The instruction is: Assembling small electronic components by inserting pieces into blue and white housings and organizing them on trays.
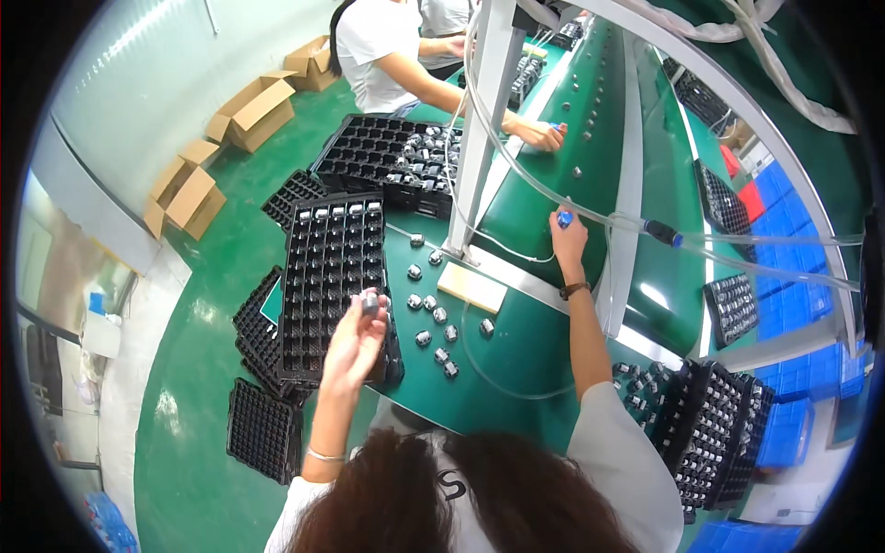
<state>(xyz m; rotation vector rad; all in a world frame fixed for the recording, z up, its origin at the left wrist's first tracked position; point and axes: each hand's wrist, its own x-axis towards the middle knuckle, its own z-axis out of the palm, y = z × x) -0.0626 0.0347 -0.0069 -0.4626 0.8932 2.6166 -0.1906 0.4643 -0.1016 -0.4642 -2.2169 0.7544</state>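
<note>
My left hand [350, 348] is raised over the near edge of a black compartment tray [318, 267]. Its fingertips pinch a small silver-grey metal part [371, 303]. Similar parts stand in the tray's far row, while most of its other pockets look vacant. Stretched forward over the near edge of the green conveyor belt [539, 180], my right hand [570, 244] grips a small blue object [564, 219] whose kind I cannot make out. Between my hands, several loose silver parts [441, 315] lie scattered on the green table [507, 369] beside a pale yellow block [471, 288].
A co-worker's hand [539, 135] reaches over the belt from the far left. A metal post [481, 129] and clear hoses [756, 240] cross the workspace. Stacked black trays [263, 429] stand left, filled trays [710, 433] right. Open cardboard boxes [258, 111] line the wall.
</note>
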